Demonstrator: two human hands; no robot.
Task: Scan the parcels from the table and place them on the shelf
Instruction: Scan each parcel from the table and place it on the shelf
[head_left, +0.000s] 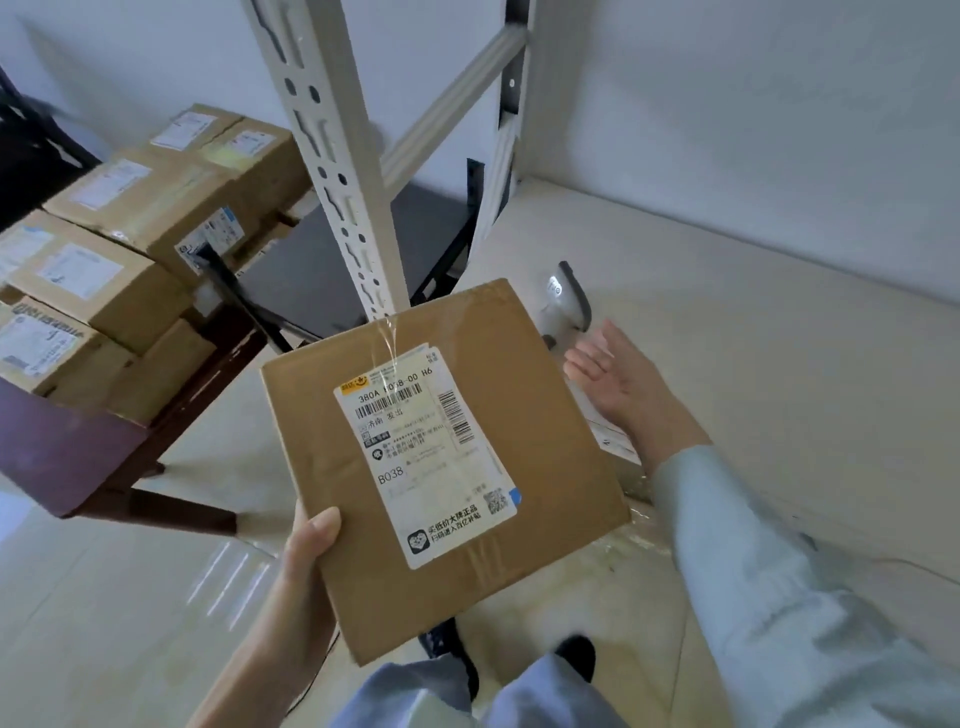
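Parcel sat label-up in the left hand, thumb curled over its near corner, held above the floor in front of the shelf. The right hand hovered open and empty, palm up, over the shelf board, just beside the scanner lying there. More boxes were stacked on the table to the left, beyond the shelf's upright post.

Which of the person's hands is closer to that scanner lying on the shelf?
Right. The right hand hovers open just beside the scanner; the left hand holds the parcel farther away.
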